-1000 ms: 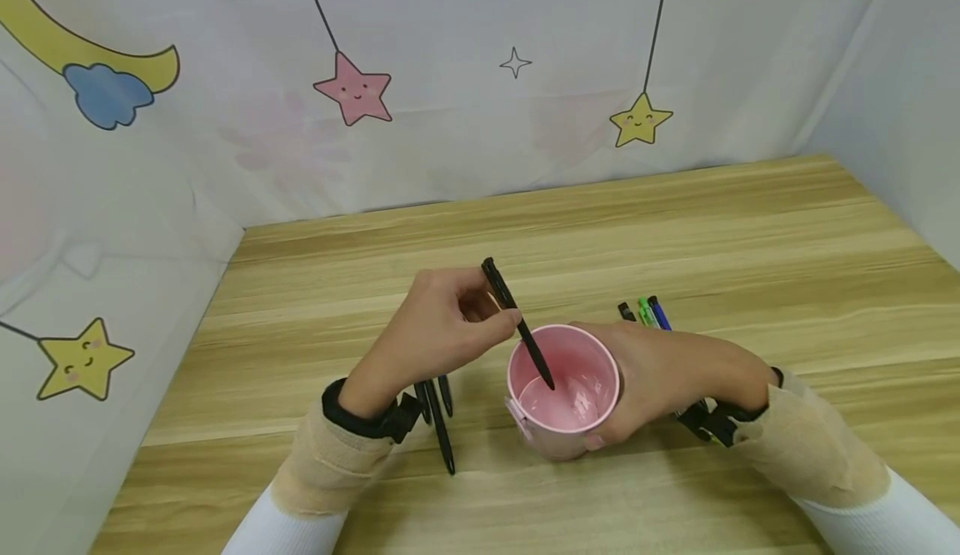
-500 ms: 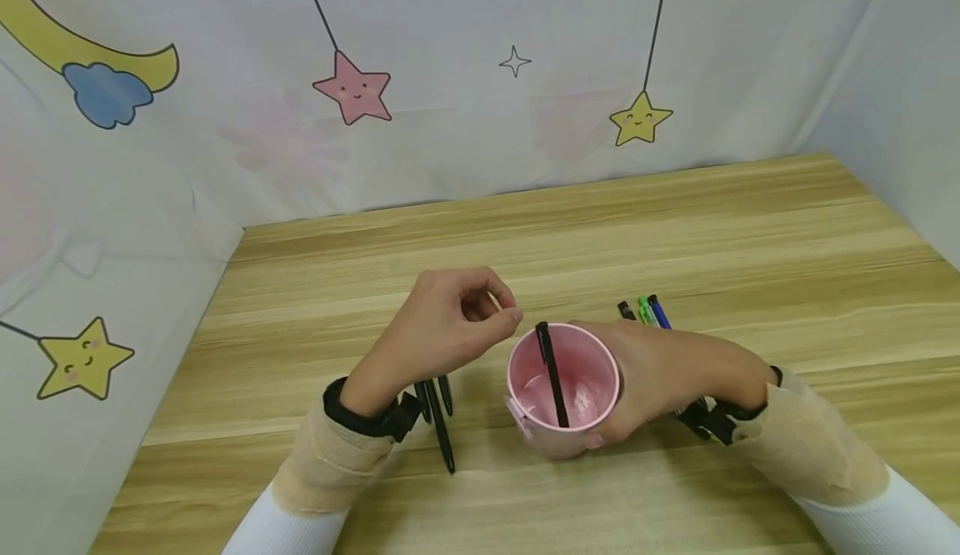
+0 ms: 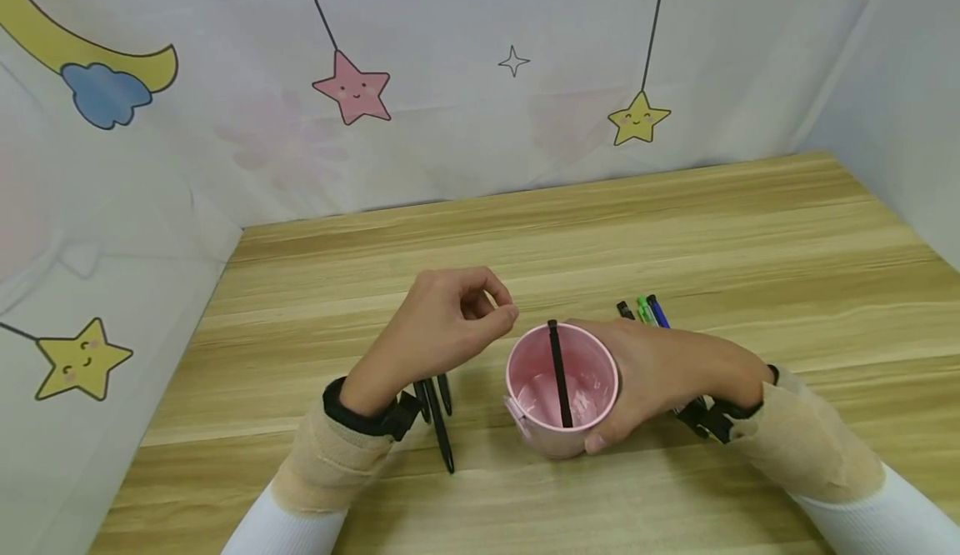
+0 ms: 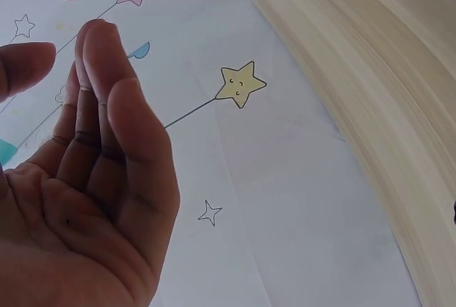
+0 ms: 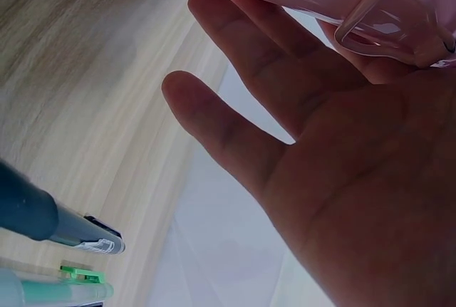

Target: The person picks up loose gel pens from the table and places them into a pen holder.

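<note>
A pink cup [image 3: 551, 445] with small side loops stands on the table. My right hand [image 3: 667, 363] holds it from the right, thumb at the near side; in the right wrist view its fingers [image 5: 235, 43] lie against the cup wall. One black pen [image 3: 560, 376] leans inside the cup, its upper end at the far rim. Just left of the rim hovers my left hand [image 3: 450, 322], loosely bent and holding nothing; the left wrist view shows a gap between thumb and fingers [image 4: 146, 143]. Several black pens [image 3: 441, 434] lie beside the left wrist, partly hidden by it.
Behind the right hand lie a black pen [image 3: 625, 310], a green pen [image 3: 646, 311] and a blue pen [image 3: 659, 312], mostly covered by that hand. Printed cloth walls [image 3: 450, 147] border the wooden table [image 3: 375, 247] at the back and sides.
The left hand has let go of the black pen, which dropped into the cup and then shifted slightly to lean at the far rim. Both hands have stayed nearly in place.
</note>
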`<state>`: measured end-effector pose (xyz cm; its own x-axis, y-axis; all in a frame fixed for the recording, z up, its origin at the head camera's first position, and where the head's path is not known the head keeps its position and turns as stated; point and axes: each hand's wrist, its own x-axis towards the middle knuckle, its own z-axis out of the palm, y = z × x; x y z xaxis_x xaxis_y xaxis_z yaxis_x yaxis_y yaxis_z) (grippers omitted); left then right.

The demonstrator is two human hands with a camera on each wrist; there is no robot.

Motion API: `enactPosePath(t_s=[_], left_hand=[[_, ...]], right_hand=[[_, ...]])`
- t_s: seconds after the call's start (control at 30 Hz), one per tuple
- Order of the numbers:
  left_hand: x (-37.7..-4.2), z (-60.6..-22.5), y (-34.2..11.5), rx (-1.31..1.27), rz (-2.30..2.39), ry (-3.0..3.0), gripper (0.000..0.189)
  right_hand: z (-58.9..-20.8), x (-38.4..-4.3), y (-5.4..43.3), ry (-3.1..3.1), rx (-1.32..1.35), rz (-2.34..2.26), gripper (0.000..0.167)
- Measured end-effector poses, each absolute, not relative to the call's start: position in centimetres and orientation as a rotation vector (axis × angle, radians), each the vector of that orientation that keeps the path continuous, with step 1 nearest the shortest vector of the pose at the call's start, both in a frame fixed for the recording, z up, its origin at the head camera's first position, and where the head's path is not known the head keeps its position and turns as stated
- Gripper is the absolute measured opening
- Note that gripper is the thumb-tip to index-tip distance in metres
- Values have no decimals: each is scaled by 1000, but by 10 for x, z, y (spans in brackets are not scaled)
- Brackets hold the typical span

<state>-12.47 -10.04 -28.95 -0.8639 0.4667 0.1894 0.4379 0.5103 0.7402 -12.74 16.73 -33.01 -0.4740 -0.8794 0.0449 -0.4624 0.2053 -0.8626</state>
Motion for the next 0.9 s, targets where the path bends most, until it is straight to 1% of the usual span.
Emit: enactPosePath(t_s=[0.27,0.5,0.9], left_hand=[[-127,-291,-100,803,1251,2727,6],[-127,-292,-102,793,1206,2749,9],[-127,-290,-102,799,1153,2774,12]], right_hand=[[-331,-127,166,2013,-1265,-1229,92],[-333,-127,164,1976,-1265,-1263,92],[-334,-127,165,2018,-1260,-1216,84]])
